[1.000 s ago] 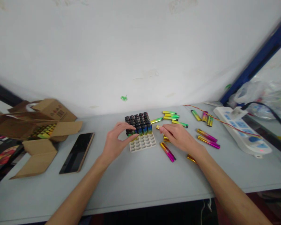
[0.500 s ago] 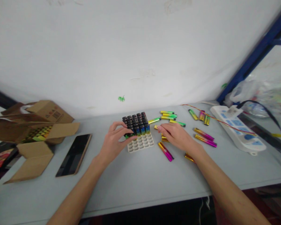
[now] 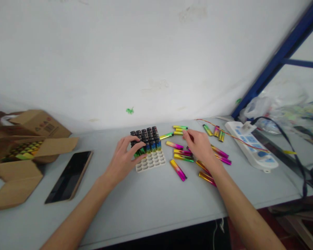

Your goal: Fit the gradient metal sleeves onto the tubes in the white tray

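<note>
A white tray (image 3: 151, 162) with round holes lies at the table's middle. Its back rows hold several upright sticks with black tops (image 3: 145, 136). My left hand (image 3: 121, 159) is closed, with thumb and fingers pinched on a green stick (image 3: 140, 150) standing at the tray's front left. My right hand (image 3: 200, 146) lies to the right of the tray with its fingers stretched out. Its fingertips reach a few yellow-green sticks (image 3: 179, 130). Nothing shows in that hand. Loose pink-gold sticks (image 3: 178, 169) lie around it.
A dark phone (image 3: 69, 175) lies left of the tray. An open cardboard box (image 3: 28, 146) of sticks stands at the far left. A white power strip (image 3: 251, 148) with cables sits at the right, beside a blue frame post (image 3: 273, 62). More sticks (image 3: 217, 133) lie near the strip.
My right hand has moved back and to the right, uncovering several pink-gold sticks. My left hand stays pinched at the tray's front left. The view has swung to the right.
</note>
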### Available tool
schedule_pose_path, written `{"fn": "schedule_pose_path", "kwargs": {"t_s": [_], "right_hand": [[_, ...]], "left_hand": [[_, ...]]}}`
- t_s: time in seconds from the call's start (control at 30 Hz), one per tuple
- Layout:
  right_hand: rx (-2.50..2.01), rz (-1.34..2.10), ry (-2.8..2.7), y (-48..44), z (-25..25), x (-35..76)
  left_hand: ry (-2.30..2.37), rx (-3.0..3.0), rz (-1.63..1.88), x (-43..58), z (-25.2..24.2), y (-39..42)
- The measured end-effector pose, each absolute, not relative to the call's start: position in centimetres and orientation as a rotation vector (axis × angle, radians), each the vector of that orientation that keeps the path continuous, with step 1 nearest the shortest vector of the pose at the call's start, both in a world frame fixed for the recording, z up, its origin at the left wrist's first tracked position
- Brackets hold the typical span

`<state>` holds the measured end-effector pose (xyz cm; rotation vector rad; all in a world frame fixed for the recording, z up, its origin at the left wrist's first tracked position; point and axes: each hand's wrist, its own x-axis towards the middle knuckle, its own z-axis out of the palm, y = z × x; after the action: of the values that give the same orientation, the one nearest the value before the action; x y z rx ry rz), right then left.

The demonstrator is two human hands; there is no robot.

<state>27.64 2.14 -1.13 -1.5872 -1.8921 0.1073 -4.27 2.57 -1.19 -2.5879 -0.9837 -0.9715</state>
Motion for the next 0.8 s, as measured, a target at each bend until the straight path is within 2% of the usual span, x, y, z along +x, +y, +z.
{"fn": "schedule_pose_path", "kwargs": {"t_s": [0.17, 0.4, 0.63, 0.8], "right_hand": [[-1.631, 0.046, -1.876, 3.3, -2.5, 29.4], [-1.539, 0.114, -2.195, 4.1, -4.2, 28.7], [-1.732, -0.127, -2.397, 6.4, -3.0, 25.1], [-1.782, -0.167, -2.415, 7.0, -1.8, 24.0]], "left_hand": [[-0.975, -2.596, -1.046, -4.3, -1.1, 2.6], [-1.078, -2.453, -1.315, -4.6, 0.1, 2.2], [-1.028, -2.465, -1.409, -4.0, -0.3, 2.0], [-1.003, -2.465, -1.521, -2.9, -0.5, 0.9]]}}
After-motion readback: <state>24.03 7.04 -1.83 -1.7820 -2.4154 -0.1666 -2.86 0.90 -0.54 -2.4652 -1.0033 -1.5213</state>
